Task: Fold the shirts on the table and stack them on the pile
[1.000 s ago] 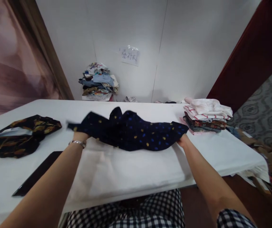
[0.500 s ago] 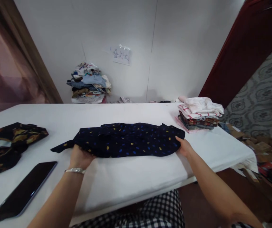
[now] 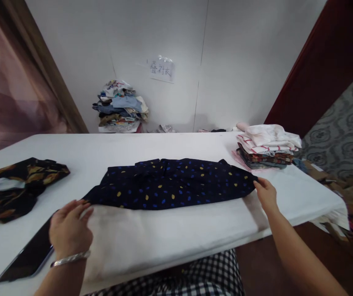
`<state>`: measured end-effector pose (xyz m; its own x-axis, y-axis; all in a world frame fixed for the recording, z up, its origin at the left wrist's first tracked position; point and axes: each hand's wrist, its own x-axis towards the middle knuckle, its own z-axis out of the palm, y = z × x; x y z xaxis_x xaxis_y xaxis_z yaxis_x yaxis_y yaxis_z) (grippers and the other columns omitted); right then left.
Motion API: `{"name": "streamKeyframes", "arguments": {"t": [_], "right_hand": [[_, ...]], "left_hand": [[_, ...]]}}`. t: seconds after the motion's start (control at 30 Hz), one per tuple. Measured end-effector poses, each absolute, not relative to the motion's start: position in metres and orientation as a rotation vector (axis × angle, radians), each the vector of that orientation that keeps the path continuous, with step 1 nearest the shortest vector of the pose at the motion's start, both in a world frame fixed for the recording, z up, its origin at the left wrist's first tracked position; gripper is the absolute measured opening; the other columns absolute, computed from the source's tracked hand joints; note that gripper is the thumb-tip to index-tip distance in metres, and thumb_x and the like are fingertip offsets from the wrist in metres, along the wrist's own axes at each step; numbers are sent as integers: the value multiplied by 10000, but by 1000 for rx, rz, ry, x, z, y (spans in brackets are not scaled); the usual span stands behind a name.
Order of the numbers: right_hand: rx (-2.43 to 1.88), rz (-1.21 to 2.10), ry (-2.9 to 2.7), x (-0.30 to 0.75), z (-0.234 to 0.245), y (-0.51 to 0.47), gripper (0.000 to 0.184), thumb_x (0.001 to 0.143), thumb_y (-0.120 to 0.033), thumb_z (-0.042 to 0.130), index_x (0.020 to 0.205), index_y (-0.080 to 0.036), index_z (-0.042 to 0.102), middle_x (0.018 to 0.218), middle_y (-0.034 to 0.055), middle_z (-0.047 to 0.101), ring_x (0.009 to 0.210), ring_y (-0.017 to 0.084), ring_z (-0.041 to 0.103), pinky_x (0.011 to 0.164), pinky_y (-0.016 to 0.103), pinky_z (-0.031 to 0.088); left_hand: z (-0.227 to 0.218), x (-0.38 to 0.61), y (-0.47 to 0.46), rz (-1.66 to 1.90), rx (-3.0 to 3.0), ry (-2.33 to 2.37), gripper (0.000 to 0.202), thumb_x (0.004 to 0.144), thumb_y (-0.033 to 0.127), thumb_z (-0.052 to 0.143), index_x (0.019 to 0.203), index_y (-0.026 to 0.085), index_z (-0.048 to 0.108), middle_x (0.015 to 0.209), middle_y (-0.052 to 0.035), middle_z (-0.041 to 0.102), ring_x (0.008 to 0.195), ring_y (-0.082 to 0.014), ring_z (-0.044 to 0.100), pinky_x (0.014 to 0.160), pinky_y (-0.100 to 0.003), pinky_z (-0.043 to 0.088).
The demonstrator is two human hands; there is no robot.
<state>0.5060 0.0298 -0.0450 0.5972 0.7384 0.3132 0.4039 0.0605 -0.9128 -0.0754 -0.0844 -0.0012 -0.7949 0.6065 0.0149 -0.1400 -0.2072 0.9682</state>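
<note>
A dark navy shirt (image 3: 170,185) with blue and yellow spots lies folded lengthwise across the white-covered table, its ends drawn out left and right. My left hand (image 3: 70,228), wearing a silver bracelet, pinches the shirt's left tip. At the opposite end, my right hand (image 3: 265,195) has its fingers closed on the right tip, near the table's right side. Beneath and beside my left hand lies a black phone (image 3: 25,255), partly covered by the hand.
A black garment with a brown-orange print (image 3: 25,189) lies on the left. Folded clothes (image 3: 267,148) are stacked at the back right. Behind the table's far edge rises a taller clothes pile (image 3: 121,107). Cardboard boxes (image 3: 349,193) sit on the floor at right.
My left hand has moved left from under the shirt to its left tip. My right hand has shifted right, and the shirt's right end now stretches to a point.
</note>
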Motion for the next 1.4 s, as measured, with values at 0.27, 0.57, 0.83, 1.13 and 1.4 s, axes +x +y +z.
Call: {"name": "streamKeyframes", "arguments": {"t": [0.27, 0.57, 0.83, 1.13, 1.4], "right_hand": [[-1172, 310, -2092, 356, -10, 51, 374, 857, -336, 570, 1215, -234, 608, 1246, 91, 625, 1163, 237, 570, 1016, 429, 435], [-1228, 359, -2107, 302, -30, 48, 183, 879, -172, 537, 929, -200, 711, 940, 56, 716, 893, 195, 650, 840, 337, 499], [-827, 151, -2161, 327, -41, -13, 206, 942, -212, 469, 1004, -194, 665, 924, 72, 723, 877, 192, 652, 798, 362, 500], [-999, 217, -1935, 373, -23, -17, 219, 911, -242, 512, 1053, -221, 678, 1082, 76, 701, 1057, 196, 620, 943, 366, 489], [-1857, -4, -1910, 452, -9, 46, 211, 862, -251, 510, 903, -161, 697, 910, 124, 699, 915, 263, 629, 859, 408, 476]], "left_hand": [[13, -4, -8, 1061, 1824, 2024, 329, 786, 406, 534, 1030, 213, 638, 1068, -61, 667, 989, -234, 632, 892, -372, 513], [-17, 16, 48, 349, 2216, 2153, 298, 837, 292, 461, 1024, 162, 653, 1155, -148, 616, 1069, -317, 579, 882, -447, 489], [19, -4, 27, 875, 2184, 1960, 181, 754, 367, 468, 813, 219, 552, 1102, -91, 663, 1025, -281, 608, 918, -392, 481], [-1, -14, -55, 1025, 1890, 1920, 268, 596, 552, 558, 819, 435, 651, 792, 66, 714, 504, -239, 611, 516, -382, 547], [10, -3, -57, 834, 1813, 1952, 378, 607, 676, 586, 824, 383, 688, 654, 29, 669, 544, -243, 618, 510, -367, 528]]}}
